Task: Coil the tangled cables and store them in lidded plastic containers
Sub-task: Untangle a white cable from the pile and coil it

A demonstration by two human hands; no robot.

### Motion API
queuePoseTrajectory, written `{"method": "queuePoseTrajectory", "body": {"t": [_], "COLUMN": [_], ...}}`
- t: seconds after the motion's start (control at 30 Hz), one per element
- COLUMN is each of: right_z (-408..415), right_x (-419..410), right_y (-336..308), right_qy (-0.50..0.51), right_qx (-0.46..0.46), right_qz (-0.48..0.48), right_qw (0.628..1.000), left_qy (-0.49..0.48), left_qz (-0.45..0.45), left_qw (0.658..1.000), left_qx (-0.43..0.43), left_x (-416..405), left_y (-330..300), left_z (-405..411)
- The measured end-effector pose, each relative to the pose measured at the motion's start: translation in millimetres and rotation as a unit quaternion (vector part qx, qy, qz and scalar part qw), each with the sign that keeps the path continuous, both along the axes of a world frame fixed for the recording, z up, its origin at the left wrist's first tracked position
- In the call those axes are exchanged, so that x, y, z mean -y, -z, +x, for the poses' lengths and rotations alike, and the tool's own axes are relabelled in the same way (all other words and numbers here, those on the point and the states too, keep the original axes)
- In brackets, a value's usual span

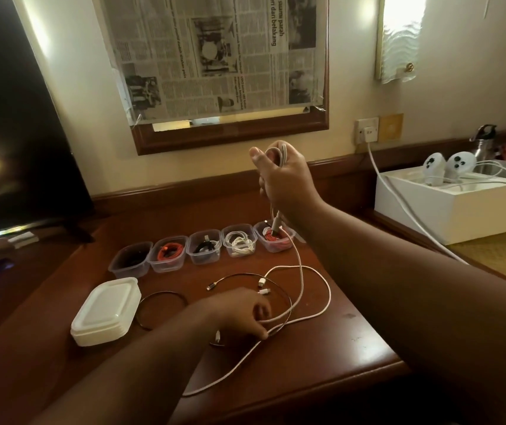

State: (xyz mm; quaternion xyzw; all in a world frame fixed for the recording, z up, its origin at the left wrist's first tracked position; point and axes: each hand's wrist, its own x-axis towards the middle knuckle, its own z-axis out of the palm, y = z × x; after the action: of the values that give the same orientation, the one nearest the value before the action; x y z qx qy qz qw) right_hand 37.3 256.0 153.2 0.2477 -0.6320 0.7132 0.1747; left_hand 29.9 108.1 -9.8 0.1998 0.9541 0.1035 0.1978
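Note:
My right hand (284,176) is raised above the desk and grips a folded loop of a white cable (301,273), whose plug end dangles just over the rightmost container (273,239). The rest of that cable trails down in loops across the wooden desk. My left hand (242,314) rests low on the desk and pinches the white cable where it crosses a thin black cable (162,294). Several open clear containers stand in a row: black cable (130,260), red cable (169,251), black cable (205,244), white cable (239,242). Stacked white lids (106,311) lie at the left.
A dark TV screen (15,133) stands at the left. A white box (448,204) with two white controllers sits at the right, with a charger cord running to a wall socket (366,130). A metal bottle (485,145) stands behind it. The desk's front edge is near.

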Motion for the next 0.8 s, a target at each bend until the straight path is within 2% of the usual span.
{"method": "queuePoseTrajectory", "body": {"t": [0.07, 0.2, 0.23, 0.33, 0.37, 0.43, 0.47, 0.53, 0.63, 0.7, 0.8], "right_z": [6, 20, 24, 35, 39, 46, 50, 59, 76, 87, 103], "right_x": [-6, -15, -17, -24, -27, -34, -38, -45, -52, -55, -54], "right_y": [0, 3, 2, -4, -8, -15, -19, -25, -26, -22, -14], "right_qy": [0.007, 0.001, -0.004, -0.018, -0.020, -0.024, -0.030, -0.053, -0.097, -0.121, -0.130], "right_qx": [-0.007, -0.033, -0.042, -0.061, -0.065, -0.073, -0.072, -0.040, 0.079, 0.128, 0.101], "right_qz": [0.013, 0.030, 0.033, 0.021, 0.011, 0.001, 0.002, 0.025, 0.147, 0.250, 0.394], "right_qw": [1.000, 0.999, 0.999, 0.998, 0.998, 0.997, 0.997, 0.997, 0.981, 0.952, 0.905], "left_qy": [-0.010, -0.097, -0.118, -0.167, -0.168, -0.158, -0.149, -0.114, -0.036, -0.020, -0.032], "left_qz": [-0.017, 0.109, 0.157, 0.320, 0.361, 0.409, 0.419, 0.397, 0.272, 0.225, 0.304], "left_qw": [0.999, 0.984, 0.969, 0.897, 0.879, 0.866, 0.871, 0.905, 0.960, 0.971, 0.952], "left_qx": [-0.031, -0.104, -0.149, -0.255, -0.262, -0.241, -0.210, -0.106, 0.062, 0.076, 0.002], "left_x": [7, 14, 14, 11, 9, 6, 4, 3, 3, 3, 1], "left_y": [7, -2, -10, -42, -54, -77, -88, -102, -109, -108, -110], "left_z": [4, 9, 12, 23, 29, 42, 50, 65, 82, 89, 100]}}
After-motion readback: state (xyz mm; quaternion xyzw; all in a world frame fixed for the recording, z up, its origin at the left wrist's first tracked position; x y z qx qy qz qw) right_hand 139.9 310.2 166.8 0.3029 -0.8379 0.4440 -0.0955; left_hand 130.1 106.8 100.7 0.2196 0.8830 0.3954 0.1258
